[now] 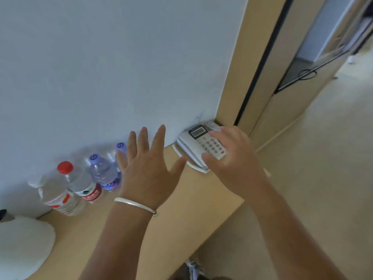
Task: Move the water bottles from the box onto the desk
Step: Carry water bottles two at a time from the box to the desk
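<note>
Several water bottles stand in a row on the wooden desk (193, 201) against the white wall: a white-capped one (53, 197), a red-capped one (80, 182), and two purple-capped ones (102, 170) (120, 147). My left hand (147, 170) hovers open with fingers spread, just right of the purple-capped bottles and partly covering the farther one. My right hand (232, 156) hangs over the desk's right end with relaxed fingers and holds nothing. No box is in view.
A white desk phone (196, 146) sits at the desk's far right corner, partly under my right hand. A white rounded object (24, 243) lies at the desk's left front. Wooden cabinets (282, 77) and open floor (323, 158) lie to the right.
</note>
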